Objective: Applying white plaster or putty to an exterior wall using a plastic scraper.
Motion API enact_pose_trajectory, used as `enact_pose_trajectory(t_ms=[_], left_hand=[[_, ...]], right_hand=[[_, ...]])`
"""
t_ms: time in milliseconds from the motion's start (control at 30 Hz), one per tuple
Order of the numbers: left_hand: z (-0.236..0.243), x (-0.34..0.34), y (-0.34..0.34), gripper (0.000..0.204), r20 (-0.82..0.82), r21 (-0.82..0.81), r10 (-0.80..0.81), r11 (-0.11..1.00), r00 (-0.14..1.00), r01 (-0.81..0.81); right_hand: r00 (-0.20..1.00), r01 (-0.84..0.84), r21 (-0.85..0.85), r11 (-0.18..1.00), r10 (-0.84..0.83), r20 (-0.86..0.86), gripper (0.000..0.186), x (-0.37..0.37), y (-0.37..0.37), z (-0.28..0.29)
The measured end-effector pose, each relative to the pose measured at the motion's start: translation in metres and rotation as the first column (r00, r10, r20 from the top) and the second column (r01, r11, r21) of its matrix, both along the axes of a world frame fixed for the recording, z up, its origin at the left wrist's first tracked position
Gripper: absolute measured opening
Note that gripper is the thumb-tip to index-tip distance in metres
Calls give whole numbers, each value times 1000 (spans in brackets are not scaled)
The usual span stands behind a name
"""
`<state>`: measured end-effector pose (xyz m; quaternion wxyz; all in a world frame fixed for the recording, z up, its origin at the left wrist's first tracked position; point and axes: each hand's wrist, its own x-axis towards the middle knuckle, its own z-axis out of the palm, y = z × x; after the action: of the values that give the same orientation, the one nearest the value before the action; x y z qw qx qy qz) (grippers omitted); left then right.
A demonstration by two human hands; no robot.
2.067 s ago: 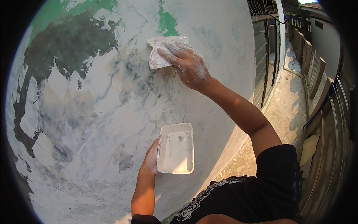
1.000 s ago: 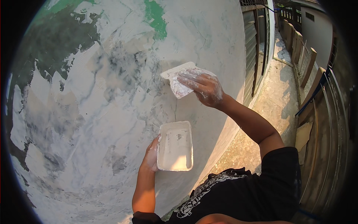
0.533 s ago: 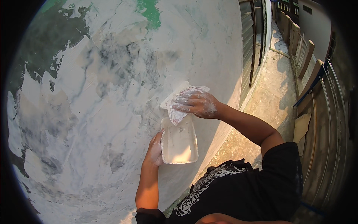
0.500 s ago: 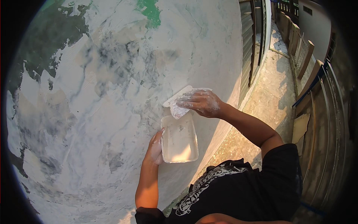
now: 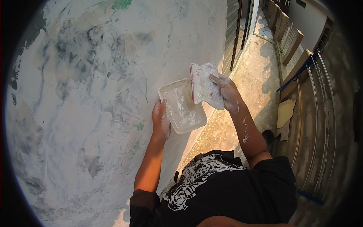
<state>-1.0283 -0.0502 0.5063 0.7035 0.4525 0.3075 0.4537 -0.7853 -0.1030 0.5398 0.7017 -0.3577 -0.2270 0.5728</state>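
pale, patchy wall (image 5: 94, 132) fills the left of the view, smeared white and grey, with a green patch (image 5: 121, 3) at its top edge. to its right a sunlit path (image 5: 261, 56) runs away beside a row of fence posts (image 5: 293, 47), and nearer on that side a board (image 5: 286, 113) stands by some long thin rods (image 5: 317, 113).

between wall and path, in front of a black shirt (image 5: 234, 193), the left hand (image 5: 161, 123) is closed on the left side of a shallow tray (image 5: 189, 128), thumb at the rim. white smears (image 5: 185, 116) streak the tray's floor. its long axis leans, the far end tipped toward the wall and the near end toward the path.

the right hand (image 5: 228, 92) is clamped on the right side of a scraper (image 5: 206, 85), a flat whitish sheet whose straight red edge (image 5: 192, 85) points left, away from the grip. that edge runs roughly along the tray's long side, a little more upright, and in view it overlaps the tray's upper right side. whether it touches the rim or hangs above it, i cannot quite tell. the right hand is nearer the tray's right side, the left hand its left.
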Motion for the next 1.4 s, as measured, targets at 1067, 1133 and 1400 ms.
enact_pose_trajectory(t_ms=[1067,1133,1400], left_hand=[[-11,41,15,40,-4,-46,-39,998,999,39],[-10,47,14,40,17,-36,-40,998,999,41],[-4,61,10,43,-15,39,49,998,999,-48]], right_hand=[[741,384,228,895,-446,503,38,17,-46,-29],[713,396,271,877,-480,512,40,11,-50,-31],[589,429,291,855,-509,627,31,-4,-55,-57]])
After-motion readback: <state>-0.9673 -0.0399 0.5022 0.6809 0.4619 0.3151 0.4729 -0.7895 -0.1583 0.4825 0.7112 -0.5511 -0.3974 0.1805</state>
